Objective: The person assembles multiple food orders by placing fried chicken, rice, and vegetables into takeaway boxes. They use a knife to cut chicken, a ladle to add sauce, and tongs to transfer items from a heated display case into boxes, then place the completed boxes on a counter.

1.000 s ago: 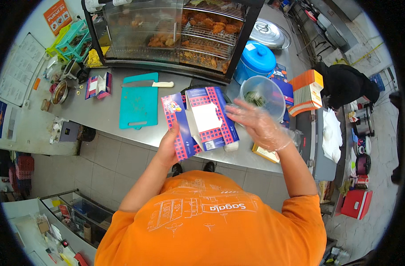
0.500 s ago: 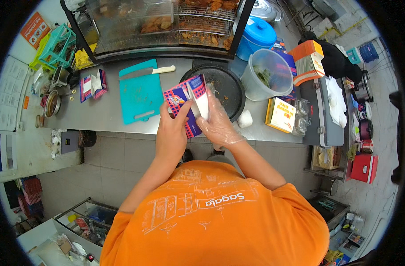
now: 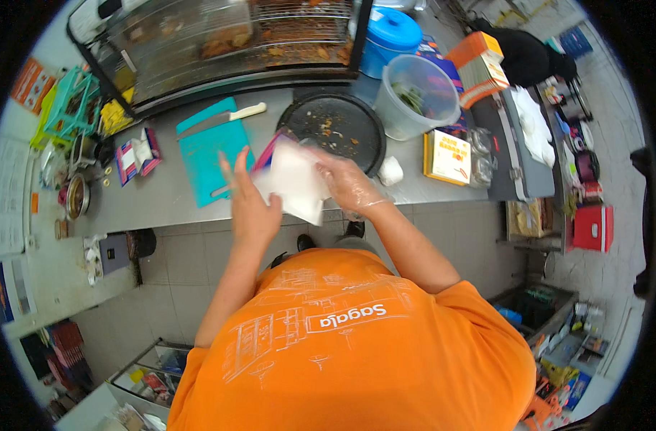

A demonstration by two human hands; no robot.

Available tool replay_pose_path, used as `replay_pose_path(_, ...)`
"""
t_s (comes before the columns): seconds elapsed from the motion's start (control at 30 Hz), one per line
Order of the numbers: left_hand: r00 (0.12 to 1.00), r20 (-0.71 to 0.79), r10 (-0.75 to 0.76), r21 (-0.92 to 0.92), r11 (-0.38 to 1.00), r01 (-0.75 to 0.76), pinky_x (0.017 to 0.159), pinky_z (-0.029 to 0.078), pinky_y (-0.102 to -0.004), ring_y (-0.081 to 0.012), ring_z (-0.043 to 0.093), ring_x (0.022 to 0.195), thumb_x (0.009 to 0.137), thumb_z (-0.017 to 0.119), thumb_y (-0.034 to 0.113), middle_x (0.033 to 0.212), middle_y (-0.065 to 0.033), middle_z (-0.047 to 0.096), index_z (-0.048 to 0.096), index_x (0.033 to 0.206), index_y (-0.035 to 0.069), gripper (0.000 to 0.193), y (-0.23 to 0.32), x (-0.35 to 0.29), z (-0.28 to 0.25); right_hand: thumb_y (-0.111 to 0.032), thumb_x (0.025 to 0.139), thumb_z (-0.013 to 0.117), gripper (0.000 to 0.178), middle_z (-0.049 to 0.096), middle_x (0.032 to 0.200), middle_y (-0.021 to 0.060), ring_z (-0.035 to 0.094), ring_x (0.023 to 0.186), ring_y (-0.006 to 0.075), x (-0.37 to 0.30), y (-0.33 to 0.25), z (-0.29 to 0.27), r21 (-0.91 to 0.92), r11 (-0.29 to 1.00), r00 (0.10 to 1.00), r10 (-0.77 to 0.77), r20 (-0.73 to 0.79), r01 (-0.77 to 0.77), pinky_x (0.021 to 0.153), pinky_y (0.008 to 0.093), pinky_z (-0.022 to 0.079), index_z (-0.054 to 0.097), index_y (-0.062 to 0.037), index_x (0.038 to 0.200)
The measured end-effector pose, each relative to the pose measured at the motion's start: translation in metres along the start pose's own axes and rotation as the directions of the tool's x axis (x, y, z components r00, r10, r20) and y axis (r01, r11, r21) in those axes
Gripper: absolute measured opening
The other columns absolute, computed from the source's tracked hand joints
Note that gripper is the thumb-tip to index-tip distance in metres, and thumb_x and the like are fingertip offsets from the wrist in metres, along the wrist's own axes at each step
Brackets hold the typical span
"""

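Two hands (image 3: 348, 187) | one carton (image 3: 293, 179), right-held | one knife (image 3: 232, 116) | one teal board (image 3: 209, 152)

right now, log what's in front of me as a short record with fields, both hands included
right hand: in clear plastic glove, gripping the carton
left hand: bare, fingers spread beside the carton; contact unclear
carton: blurred, white side facing the camera
board: teal cutting board, white-handled knife lying across it
beyond right hand: round black tray with crumbs
tray's right: clear plastic tub holding green leaves
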State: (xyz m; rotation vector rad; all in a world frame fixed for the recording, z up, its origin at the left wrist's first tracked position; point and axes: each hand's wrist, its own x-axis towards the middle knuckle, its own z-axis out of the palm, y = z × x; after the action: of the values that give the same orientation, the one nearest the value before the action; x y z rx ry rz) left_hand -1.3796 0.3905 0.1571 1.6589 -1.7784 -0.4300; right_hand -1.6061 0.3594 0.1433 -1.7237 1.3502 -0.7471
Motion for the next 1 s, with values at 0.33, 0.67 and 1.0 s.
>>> replay_pose_path(0.33, 0.922, 0.377, 0.088, -0.205, 0.979, -0.010, 0.131, 0.039, -0.0519, -0.0468, 0.048, 0.155, 0.088, 0.039, -0.023, 0.167, -0.0274, 0.048, 0.038, 0.172, 0.016, 0.093, -0.025, 0.006, 0.026, -0.033, 0.091, 0.089, 0.081, 0.061, 0.159, 0.0238, 0.060, 0.145, 0.0395, -0.020, 0.201, -0.083, -0.291, 0.894, 0.888, 0.204, -0.411, -0.341, 0.124, 0.0508, 0.047, 0.054, -0.0131, 0.162)
replay_pose_path(0.67, 0.978, 0.181, -0.100, -0.081, 0.990, 0.117, 0.113, 0.052, -0.0552, -0.0512, 0.061, 0.133, 0.087, 0.043, -0.020, 0.149, -0.0306, 0.049, 0.040, 0.170, 0.020, 0.092, 0.023, 0.018, 0.075, -0.024, 0.084, 0.087, 0.069, 0.061, 0.128, 0.0316, 0.065, 0.119, 0.0482, -0.054, 0.221, -0.065, 0.019, 0.886, 0.689, 0.374, -0.621, -0.463, 0.107, 0.0536, 0.052, 0.052, 0.0011, 0.138)
replay_pose_path(1.0, 0.995, 0.095, -0.029, -0.549, 0.832, 0.077, 0.131, 0.033, -0.0461, -0.0397, 0.049, 0.152, 0.094, 0.041, -0.013, 0.161, -0.0259, 0.049, 0.040, 0.168, 0.004, 0.076, 0.094, 0.026, 0.165, -0.042, 0.096, 0.078, 0.050, 0.063, 0.141, 0.0249, 0.061, 0.127, 0.0421, -0.027, 0.033, -0.087, -0.562, 0.827, 0.859, -0.305, -0.411, 0.025, 0.099, 0.0590, 0.048, 0.069, -0.0024, 0.125)
